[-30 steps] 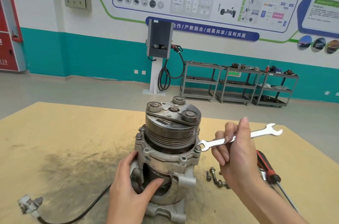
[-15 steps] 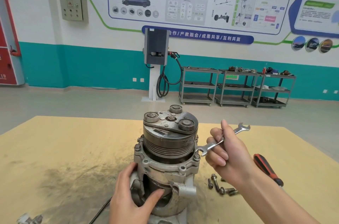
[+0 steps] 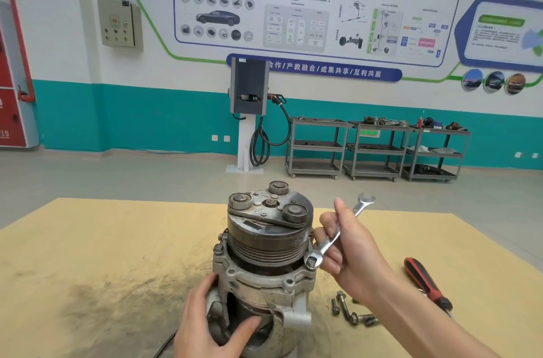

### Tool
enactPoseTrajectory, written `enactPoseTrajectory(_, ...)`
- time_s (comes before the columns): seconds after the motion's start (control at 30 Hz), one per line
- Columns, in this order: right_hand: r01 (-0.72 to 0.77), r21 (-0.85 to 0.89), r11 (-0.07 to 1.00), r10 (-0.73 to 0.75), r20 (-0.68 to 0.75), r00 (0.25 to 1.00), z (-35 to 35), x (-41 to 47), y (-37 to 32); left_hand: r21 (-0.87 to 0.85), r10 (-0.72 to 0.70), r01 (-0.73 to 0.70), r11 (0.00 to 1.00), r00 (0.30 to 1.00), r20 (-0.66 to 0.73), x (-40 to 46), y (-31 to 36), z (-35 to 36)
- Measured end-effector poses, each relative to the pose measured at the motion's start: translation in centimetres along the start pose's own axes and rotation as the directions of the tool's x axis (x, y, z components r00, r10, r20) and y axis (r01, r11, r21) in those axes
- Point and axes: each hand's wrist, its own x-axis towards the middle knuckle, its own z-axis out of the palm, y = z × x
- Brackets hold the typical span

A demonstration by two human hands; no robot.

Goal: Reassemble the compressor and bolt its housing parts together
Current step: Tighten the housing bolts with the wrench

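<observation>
A wide table (image 3: 88, 255) with a yellow-brown top is filling the lower half of the frame, with a dark smear of dirt in the lower left part. In the lower centre the compressor (image 3: 264, 263) is standing upright on it, with the dark pulley and clutch plate on top and the grey housing below.

The left hand (image 3: 205, 325) is holding the housing at the bottom centre of the frame. Its thumb is lying across the dark opening in the front of the housing, and the other fingers are curling around the left side, partly hidden behind the metal.

The right hand (image 3: 349, 252) is sitting just right of the pulley. Its fingers are curling around the shaft of a wrench (image 3: 338, 233), with the thumb pointing up along it. The lower end of the wrench is sitting on a bolt head at the right edge of the housing flange, just below the fingertips, and the open end is pointing to the upper right, above the thumb.

At the lower right a red and black screwdriver (image 3: 426, 284) is lying on the table, apart from the hand. Between it and the compressor, several loose bolts (image 3: 349, 310) are lying close together.
</observation>
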Motion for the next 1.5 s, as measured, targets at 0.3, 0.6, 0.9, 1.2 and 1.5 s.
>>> enactPoseTrajectory(0.3,0.626,-0.304,0.719,-0.688,-0.178,0.704,0.2,-4.3,3.1,-0.01,-0.001,0.001,1.0,0.999,-0.041,0.3,-0.7,0.3)
enactPoseTrajectory(0.6,0.633,-0.751,0.189,-0.81,0.245,0.533,1.9,-5.9,1.0,0.005,0.006,-0.006,1.0,1.0,-0.012,0.5,-1.1,0.2)
enactPoseTrajectory(0.9,0.464,-0.353,0.813,-0.481,0.043,0.876,0.1,-2.8,-2.0,0.048,-0.016,0.017,0.999,1.0,-0.006,0.2,-0.1,0.2)
enactPoseTrajectory(1.2,0.211,-0.094,0.973,-0.211,0.006,0.977,-0.6,-1.3,-0.9,0.007,-0.03,0.03,1.0,1.0,0.009,0.1,0.4,0.0)
enactPoseTrajectory(1.5,0.077,0.01,0.997,-0.077,0.012,0.997,-1.4,-0.3,-0.5,-0.013,-0.031,0.031,0.999,0.999,0.023,0.1,0.8,-0.3)
